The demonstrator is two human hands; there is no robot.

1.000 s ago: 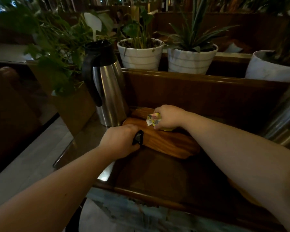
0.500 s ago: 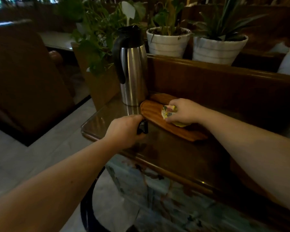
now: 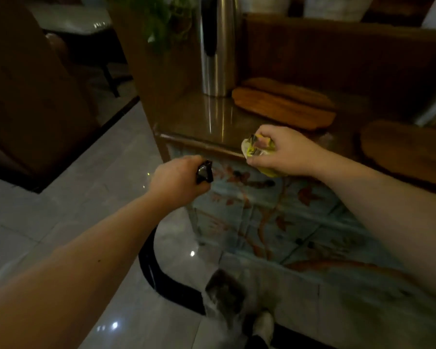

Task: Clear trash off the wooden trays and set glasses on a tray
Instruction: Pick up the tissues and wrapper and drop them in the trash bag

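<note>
Pretty dim and a bit blurry here, so going off the steel flask [image 3: 218, 46] at the back left of the bench [image 3: 194, 122] as the anchor. Just right of the flask: a light oval wooden tray [image 3: 285, 107], bare on top, with a second tray [image 3: 287, 88] tucked behind and partly under it. Further right of the flask, near the bench's front edge, a darker wooden tray [image 3: 408, 149], also nothing on it as far as can be told. Right hand [image 3: 285, 151] well in front of the flask, over the bench's front edge, curled tight around a crumpled yellow wrapper [image 3: 258, 148], with some of the yellow poking out below the fingers. Left hand [image 3: 178, 180] lower and left of that, off the bench and over the floor, fisted around a small dark wrapper [image 3: 205, 171], only a shiny black bit sticking out. Hands close together but not touching. Left of the flask, some green leaves [image 3: 161, 18]. Below the bench edge, a painted pale blue front panel [image 3: 275, 217] with orange-brown branch patterns. Glossy grey tiled floor [image 3: 86, 202] underneath, plus a black curved thing [image 3: 161, 278] down there that can't really be made out.
</note>
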